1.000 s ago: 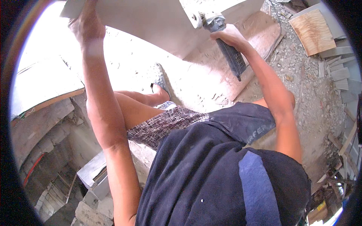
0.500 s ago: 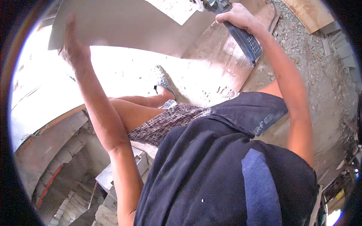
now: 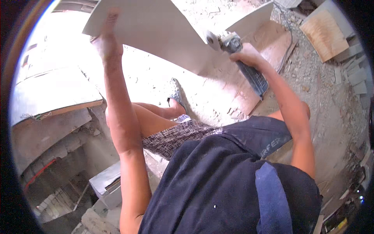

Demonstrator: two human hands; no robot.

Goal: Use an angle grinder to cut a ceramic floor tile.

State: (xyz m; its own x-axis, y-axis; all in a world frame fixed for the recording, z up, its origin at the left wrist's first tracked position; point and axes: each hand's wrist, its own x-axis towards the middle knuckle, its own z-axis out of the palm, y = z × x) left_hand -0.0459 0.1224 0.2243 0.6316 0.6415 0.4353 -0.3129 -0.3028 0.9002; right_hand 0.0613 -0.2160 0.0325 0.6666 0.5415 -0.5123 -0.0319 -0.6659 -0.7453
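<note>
My left hand (image 3: 107, 45) grips the near-left corner of a large thin grey-beige tile (image 3: 156, 27), thumb on its upper face and fingers out of sight beneath. The tile is held up off the ground, tilted. My right hand (image 3: 251, 56) is wrapped round the dark body of an angle grinder (image 3: 252, 76). Its metal head points away from me, and the round cutting disc (image 3: 212, 40) stands close to the tile's right edge; whether they touch I cannot tell. Motion blurs the disc area a little.
A brown board (image 3: 243, 89) lies on the dusty ground, with another pale tile (image 3: 253, 17) beyond it. The power cable (image 3: 290, 45) runs along the right. A wooden panel (image 3: 324, 35) and stacked tile pieces (image 3: 356, 72) are farther right. At lower left is a pit (image 3: 78, 165) beside a white box (image 3: 107, 177).
The view has shifted, bringing the grinder's head and disc fully into sight. In the picture, the tile and my left hand sit farther right; both hands keep their grips.
</note>
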